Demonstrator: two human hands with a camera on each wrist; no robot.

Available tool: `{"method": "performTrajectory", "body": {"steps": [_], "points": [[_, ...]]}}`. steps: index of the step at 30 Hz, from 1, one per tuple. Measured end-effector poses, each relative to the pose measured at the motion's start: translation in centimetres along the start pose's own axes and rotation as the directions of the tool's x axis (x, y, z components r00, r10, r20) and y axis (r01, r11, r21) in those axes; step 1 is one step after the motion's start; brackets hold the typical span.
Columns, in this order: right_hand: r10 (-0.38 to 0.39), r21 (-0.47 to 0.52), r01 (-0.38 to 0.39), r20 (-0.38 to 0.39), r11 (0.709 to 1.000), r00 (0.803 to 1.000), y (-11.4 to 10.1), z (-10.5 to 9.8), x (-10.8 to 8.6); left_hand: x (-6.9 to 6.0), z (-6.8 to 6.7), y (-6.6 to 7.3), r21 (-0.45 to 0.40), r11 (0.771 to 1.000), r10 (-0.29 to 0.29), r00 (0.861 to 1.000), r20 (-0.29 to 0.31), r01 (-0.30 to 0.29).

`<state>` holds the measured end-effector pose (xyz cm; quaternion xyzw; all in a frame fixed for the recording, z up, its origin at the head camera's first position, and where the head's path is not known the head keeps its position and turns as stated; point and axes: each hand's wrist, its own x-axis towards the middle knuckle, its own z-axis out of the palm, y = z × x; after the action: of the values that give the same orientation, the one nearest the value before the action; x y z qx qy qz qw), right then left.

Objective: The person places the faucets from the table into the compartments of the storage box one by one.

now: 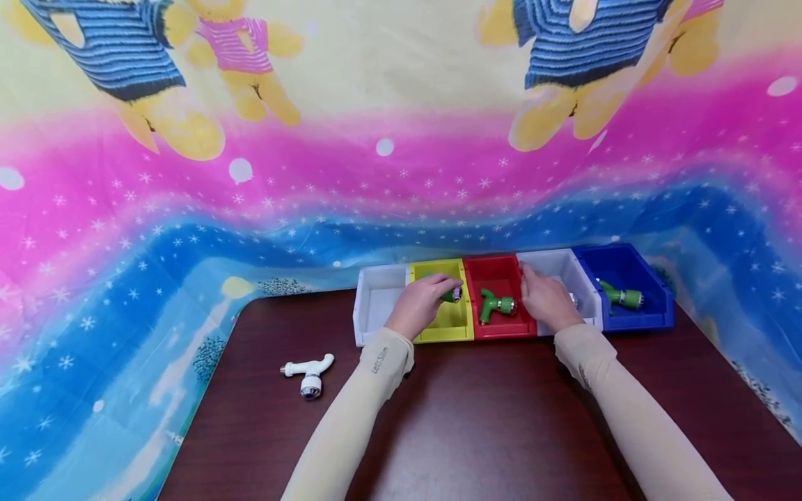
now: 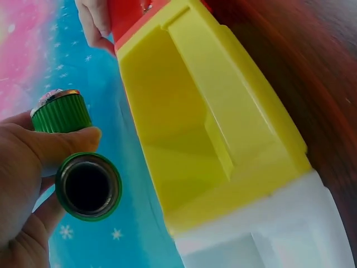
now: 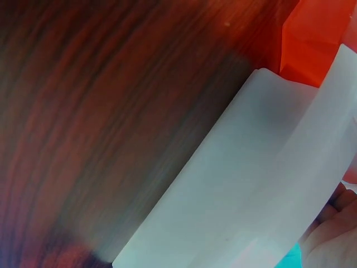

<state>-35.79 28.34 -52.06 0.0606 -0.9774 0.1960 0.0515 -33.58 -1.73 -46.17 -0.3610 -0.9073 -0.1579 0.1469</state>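
Note:
My left hand holds a green tap over the yellow bin. In the left wrist view, its ribbed knob and round open end show beside the thumb. My right hand is at the wall between the red bin and the right-hand white bin. Its fingertips are partly hidden, so its grip on the wall is unclear. Another green tap lies in the red bin. Beside the right hand, a small whitish part shows inside the white bin.
To the right is a blue bin with a green tap in it. A second white bin ends the row at left. One white tap lies on the dark wooden table. A printed cloth hangs behind.

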Motion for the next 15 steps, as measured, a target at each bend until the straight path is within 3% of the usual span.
{"method": "performTrajectory", "body": {"steps": [7, 15], "points": [[0.006, 0.0, -0.006, 0.005, 1.0, 1.0, -0.1, 0.0, 0.1, 1.3, 1.2, 0.2, 0.023, 1.0, -0.02, 0.999, 0.038, 0.019], [0.021, -0.003, -0.021, 0.014, 1.0, 1.0, -0.2, 0.0, 0.1, 1.5, 2.5, -0.1, 0.059, 0.998, -0.021, 0.999, 0.038, 0.019]]}}
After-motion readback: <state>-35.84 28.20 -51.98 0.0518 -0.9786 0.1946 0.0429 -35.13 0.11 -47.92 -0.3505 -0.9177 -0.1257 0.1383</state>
